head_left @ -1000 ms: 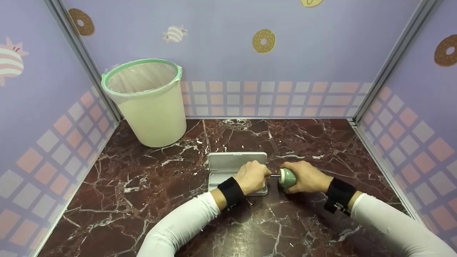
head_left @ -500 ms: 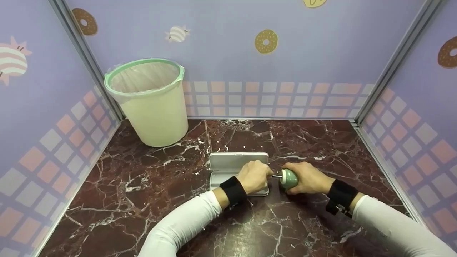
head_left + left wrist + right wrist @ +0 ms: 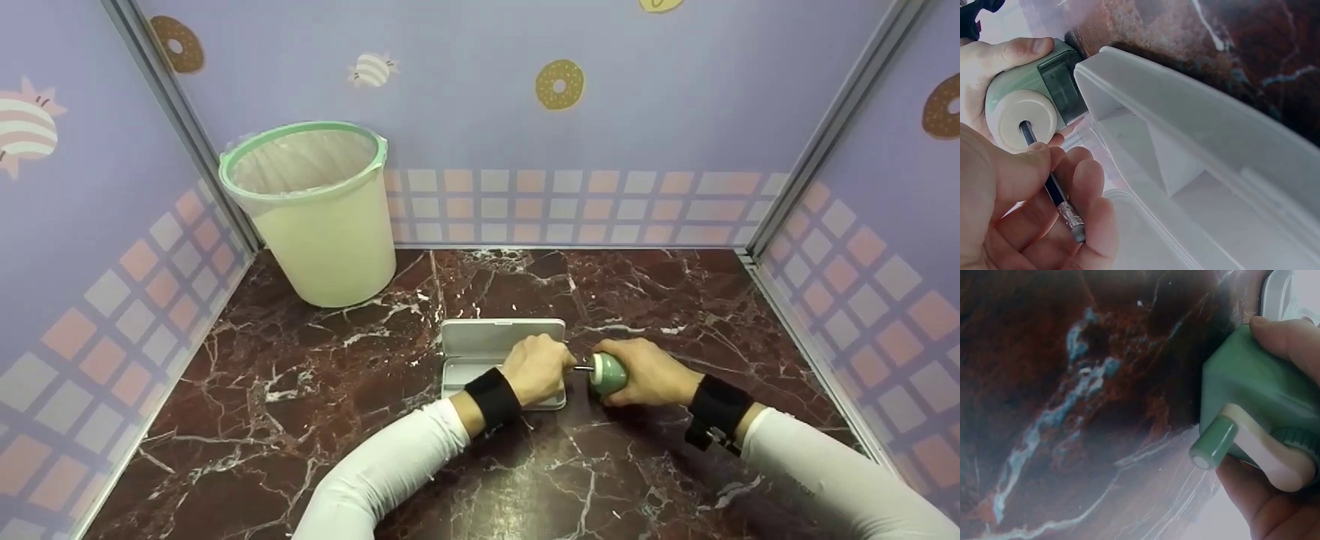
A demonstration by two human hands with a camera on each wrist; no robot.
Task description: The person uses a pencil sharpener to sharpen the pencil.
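Note:
My left hand (image 3: pixel 537 369) pinches a dark pencil (image 3: pixel 1054 188) with a metal ferrule and grey eraser at its near end. The pencil's other end sits in the round hole of a green pencil sharpener (image 3: pixel 611 373) with a cream front and a dark see-through drawer. Around the sharpener's body curls my right hand (image 3: pixel 651 371), thumb on one side and fingers on the other. In the right wrist view, the sharpener's cream crank (image 3: pixel 1266 450) with its green knob faces the camera, untouched by the fingers. An open white pencil case (image 3: pixel 501 339) lies beneath and behind my left hand.
A pale bin (image 3: pixel 330 251) with a green rim and a clear liner stands at the back left. Patterned wall panels (image 3: pixel 480 127) enclose the dark red marbled tabletop (image 3: pixel 360 375) at the back and both sides. White specks dot the surface near the case.
The view shifts slightly. Both hands keep their hold on the pencil and the sharpener, with no clear movement between them.

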